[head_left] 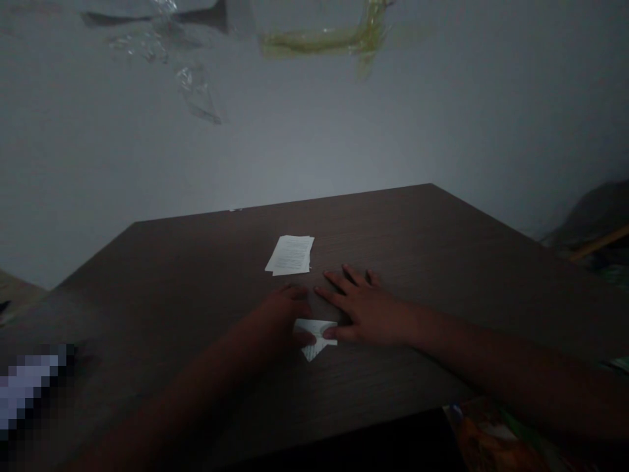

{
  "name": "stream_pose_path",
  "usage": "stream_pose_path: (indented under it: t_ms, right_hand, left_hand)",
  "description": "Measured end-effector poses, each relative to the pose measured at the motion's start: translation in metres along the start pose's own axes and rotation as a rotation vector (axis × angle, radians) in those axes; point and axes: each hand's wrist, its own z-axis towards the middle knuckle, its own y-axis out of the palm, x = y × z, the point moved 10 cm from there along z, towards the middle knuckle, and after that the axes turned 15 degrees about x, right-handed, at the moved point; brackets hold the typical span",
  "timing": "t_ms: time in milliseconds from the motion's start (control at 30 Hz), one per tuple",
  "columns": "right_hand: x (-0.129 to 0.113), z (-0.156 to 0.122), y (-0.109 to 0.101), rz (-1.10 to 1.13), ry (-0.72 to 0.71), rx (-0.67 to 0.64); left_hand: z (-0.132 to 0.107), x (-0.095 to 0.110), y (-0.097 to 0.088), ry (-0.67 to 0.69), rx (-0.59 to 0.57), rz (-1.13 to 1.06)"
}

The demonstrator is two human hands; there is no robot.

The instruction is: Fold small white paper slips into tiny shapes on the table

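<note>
A small folded piece of paper (320,326) with a pointed lower end lies on the table, with faint printed lines on it. My left hand (282,318) rests at its left side, fingers bent and the thumb pressed on the paper; it covers the left edge. From the right, my right hand (366,308) lies flat on the table with its fingers spread, and only its thumb touches the paper. Just beyond both hands sits a small stack of printed paper sheets (291,255), slightly fanned and touched by neither hand.
The brown wooden table (393,236) reaches back to a pale wall (314,131) with strips of tape (319,42) on it. A pixelated object (27,387) is at the left. Colourful printed material (496,436) shows at the table's front right edge. Dark items (599,216) stand at the far right.
</note>
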Motion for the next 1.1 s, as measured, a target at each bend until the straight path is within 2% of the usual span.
stream_pose_path:
  t_ms: [200,367,467,633,800,900,1000,1100]
  right_hand:
    - [-0.008,0.001,-0.003,0.034,-0.064,0.009]
    - [-0.021,0.006,-0.012,0.199,-0.194,0.156]
    - [-0.018,0.009,-0.014,0.285,-0.215,0.247]
    - [-0.008,0.011,-0.011,0.342,-0.210,0.285]
    - [-0.013,0.007,-0.018,0.395,-0.281,0.351]
    - [-0.014,0.004,-0.029,0.412,-0.312,0.452]
    - [-0.015,0.002,-0.039,0.421,-0.339,0.547]
    - [-0.017,0.002,-0.043,0.447,-0.368,0.561]
  left_hand:
    - [0.000,0.006,-0.007,0.019,0.028,0.072]
    - [-0.001,0.014,-0.010,0.064,0.051,0.055]
    - [0.000,0.018,-0.013,0.107,0.103,0.047]
    - [-0.001,0.011,-0.011,0.119,0.154,0.058]
    - [0.002,0.003,-0.011,0.131,0.171,0.042]
    - [0.007,-0.001,-0.017,0.120,0.204,0.026]
    - [0.009,0.004,-0.029,0.152,0.271,0.056]
    - [0.008,0.016,-0.040,0.227,0.343,0.115]
